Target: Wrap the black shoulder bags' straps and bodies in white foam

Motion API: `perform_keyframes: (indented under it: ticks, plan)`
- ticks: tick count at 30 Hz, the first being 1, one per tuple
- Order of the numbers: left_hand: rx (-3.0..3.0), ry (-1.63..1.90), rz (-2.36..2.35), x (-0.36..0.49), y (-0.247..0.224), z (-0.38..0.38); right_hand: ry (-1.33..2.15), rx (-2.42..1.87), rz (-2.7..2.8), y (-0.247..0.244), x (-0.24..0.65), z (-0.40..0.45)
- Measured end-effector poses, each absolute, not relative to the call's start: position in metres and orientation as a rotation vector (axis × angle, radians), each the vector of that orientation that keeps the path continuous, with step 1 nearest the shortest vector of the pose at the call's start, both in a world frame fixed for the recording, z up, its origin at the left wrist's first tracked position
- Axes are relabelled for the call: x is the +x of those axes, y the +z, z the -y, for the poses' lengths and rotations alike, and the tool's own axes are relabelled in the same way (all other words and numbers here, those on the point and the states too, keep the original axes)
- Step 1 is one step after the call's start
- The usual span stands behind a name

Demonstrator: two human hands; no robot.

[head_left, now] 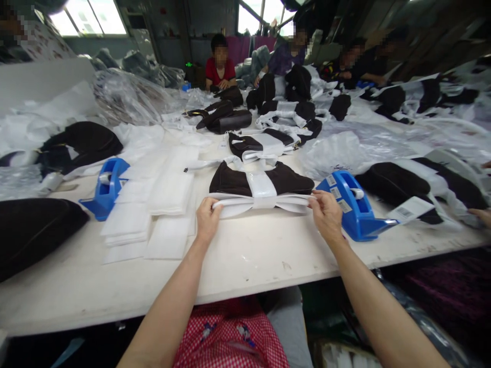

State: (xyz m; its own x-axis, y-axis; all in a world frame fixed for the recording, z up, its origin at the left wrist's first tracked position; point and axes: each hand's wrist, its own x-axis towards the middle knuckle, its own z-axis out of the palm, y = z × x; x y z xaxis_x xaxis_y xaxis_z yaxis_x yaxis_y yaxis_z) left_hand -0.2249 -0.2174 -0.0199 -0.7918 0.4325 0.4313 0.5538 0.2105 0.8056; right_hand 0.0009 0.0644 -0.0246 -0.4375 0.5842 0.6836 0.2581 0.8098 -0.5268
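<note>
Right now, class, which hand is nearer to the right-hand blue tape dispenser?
Right. The right hand is close beside the dispenser; the left hand is farther, across the dark bag.

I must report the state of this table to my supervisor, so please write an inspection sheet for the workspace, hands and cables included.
Surface: white table, small dark marks near the front edge.
Things in hand: dark bag, white band around its middle, folded white sheets along its near side.
Clutter: sheet stacks, left blue dispenser, right blue dispenser, clear plastic, other dark bags.
Grippers: bare hands; left hand and right hand pinch opposite ends of the folded sheets.
Cables: nothing seen.
Surroundings: several people across the table, windows behind.
</note>
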Motion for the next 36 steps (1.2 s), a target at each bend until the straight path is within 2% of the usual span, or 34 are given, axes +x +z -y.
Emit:
perform_keyframes:
  ticks: [4,7,10,14,18,22,25,32,36]
  plan:
    - [-0.946,-1.623,2.384,-0.222,-0.019,0.218,0.169,-0.542,2.045,-0.005,-0.004,-0.052]
    - [-0.948,-1.580,2.393,-0.221,-0.019,0.219,-0.045,-0.270,2.278,0.018,-0.015,-0.036]
    - [-0.947,-1.577,2.426,-0.223,-0.022,0.219,-0.144,-0.051,2.520,0.029,-0.030,-0.027]
    - [-0.975,-1.472,2.435,-0.220,-0.022,0.224,-0.213,-0.059,2.665,0.022,-0.043,-0.025]
    - [-0.979,-1.070,2.247,-0.202,-0.004,0.220,-0.210,-0.132,2.637,0.015,-0.047,-0.022]
    - [-1.397,-0.732,2.150,-0.185,0.020,0.191,-0.174,-0.094,2.633,0.022,-0.052,-0.018]
    - [-1.560,-0.520,2.232,-0.181,0.019,0.166,-0.133,-0.032,2.667,0.018,-0.055,-0.019]
    - [-1.534,-0.400,2.208,-0.175,-0.023,0.169,0.023,-0.019,2.484,-0.040,-0.039,-0.023]
    - [-1.585,-0.378,2.235,-0.170,-0.027,0.179,0.134,-0.049,2.506,-0.050,-0.035,-0.024]
